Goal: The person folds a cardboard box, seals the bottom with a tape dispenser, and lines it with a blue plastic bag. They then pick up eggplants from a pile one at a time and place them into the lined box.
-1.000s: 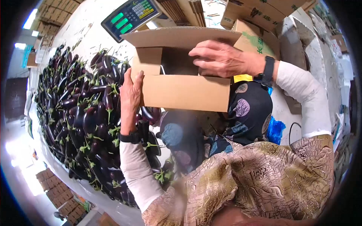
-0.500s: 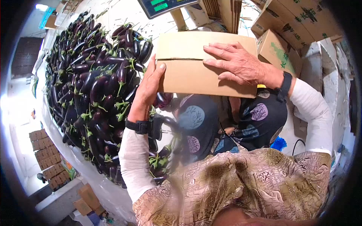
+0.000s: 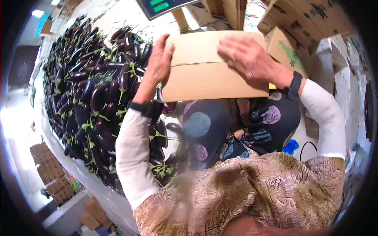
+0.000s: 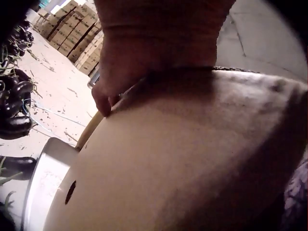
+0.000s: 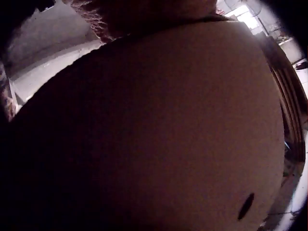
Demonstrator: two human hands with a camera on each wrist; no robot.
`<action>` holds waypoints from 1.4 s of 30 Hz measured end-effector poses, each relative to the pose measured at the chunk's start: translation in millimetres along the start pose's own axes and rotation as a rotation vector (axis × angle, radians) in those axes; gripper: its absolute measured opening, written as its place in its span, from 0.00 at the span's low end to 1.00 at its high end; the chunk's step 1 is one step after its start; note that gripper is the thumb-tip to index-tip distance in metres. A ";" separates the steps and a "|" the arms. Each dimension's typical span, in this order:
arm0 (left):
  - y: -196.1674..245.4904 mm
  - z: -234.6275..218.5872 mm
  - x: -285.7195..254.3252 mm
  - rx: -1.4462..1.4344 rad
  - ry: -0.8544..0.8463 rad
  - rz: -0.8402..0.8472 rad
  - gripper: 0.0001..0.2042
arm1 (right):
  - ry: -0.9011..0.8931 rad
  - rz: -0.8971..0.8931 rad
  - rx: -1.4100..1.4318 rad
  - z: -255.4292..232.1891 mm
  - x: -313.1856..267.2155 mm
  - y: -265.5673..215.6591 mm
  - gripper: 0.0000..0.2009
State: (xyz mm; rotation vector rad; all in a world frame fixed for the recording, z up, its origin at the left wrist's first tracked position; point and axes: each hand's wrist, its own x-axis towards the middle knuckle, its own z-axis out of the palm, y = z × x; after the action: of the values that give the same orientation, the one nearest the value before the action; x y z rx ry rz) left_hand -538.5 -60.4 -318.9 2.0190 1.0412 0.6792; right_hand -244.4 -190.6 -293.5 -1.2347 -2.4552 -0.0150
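A plain cardboard box [image 3: 214, 80] is held above the person's knees, its two top flaps folded down and meeting at a seam. The left hand [image 3: 158, 61] rests against the box's left end, thumb near the top edge. In the left wrist view the left hand [image 4: 139, 57] lies along the edge of the box [image 4: 159, 154], fingertips bent at its rim. The right hand [image 3: 250, 59] lies on the upper flap with fingers extended, slightly blurred. In the right wrist view the box side [image 5: 168, 120] fills the picture, with the right hand [image 5: 149, 14] above it.
A large heap of eggplants [image 3: 98, 90] lies to the left on a pale surface. A scale display [image 3: 161, 6] stands beyond the box. Printed cartons [image 3: 285, 49] are stacked at the upper right, and a blue plastic piece [image 3: 291, 146] lies beside the right knee.
The upraised flaps have come down over the box's opening. The right hand has moved from the opening onto the top, and the left hand has shifted up along the box's left end.
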 end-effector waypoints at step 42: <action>41.0 5.3 -3.4 0.068 0.040 -0.137 0.14 | -0.223 1.277 0.395 23.7 -219.8 50.3 0.29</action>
State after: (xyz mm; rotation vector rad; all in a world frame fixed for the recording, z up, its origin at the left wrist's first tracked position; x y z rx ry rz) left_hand -518.3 -81.1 -289.2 1.9778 1.2284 0.6213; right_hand -95.8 -324.7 -399.9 -2.3786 -1.2774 0.9125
